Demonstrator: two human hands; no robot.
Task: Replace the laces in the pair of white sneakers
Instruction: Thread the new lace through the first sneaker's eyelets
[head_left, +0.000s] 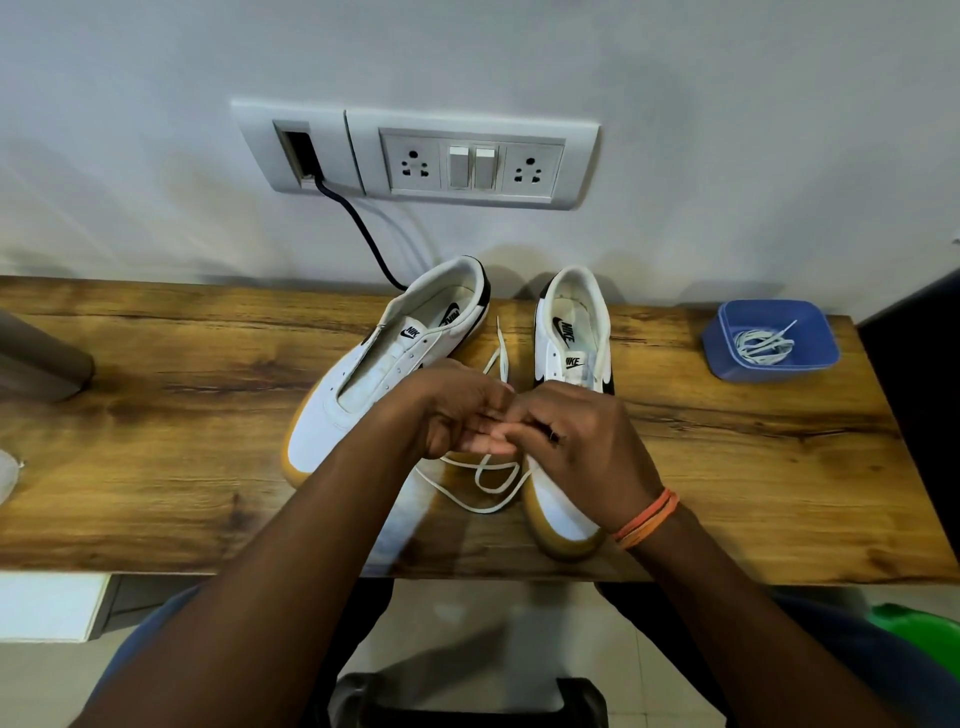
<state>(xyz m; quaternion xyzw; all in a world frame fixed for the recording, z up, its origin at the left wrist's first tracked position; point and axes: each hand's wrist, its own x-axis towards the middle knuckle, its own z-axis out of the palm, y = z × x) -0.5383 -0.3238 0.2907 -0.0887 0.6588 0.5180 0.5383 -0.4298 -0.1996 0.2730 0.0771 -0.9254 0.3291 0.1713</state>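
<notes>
Two white sneakers with tan soles stand on the wooden table, toes toward me. The left sneaker (363, 379) has bare eyelets and no lace. The right sneaker (571, 338) is partly hidden under my right hand. A loose white lace (483, 480) lies looped on the table between the shoes, one end running up past my fingers. My left hand (457, 410) and my right hand (582, 441) meet above it, fingers curled together where the lace passes; whether they pinch it is hidden. More white laces (763, 344) lie coiled in a blue tub (727, 358).
A wall socket panel (467, 161) with a dark cable (358, 228) hangs behind the shoes. A grey object (41, 364) sits at the table's left edge. The table's front edge (208, 569) is close to my body. An orange band circles my right wrist.
</notes>
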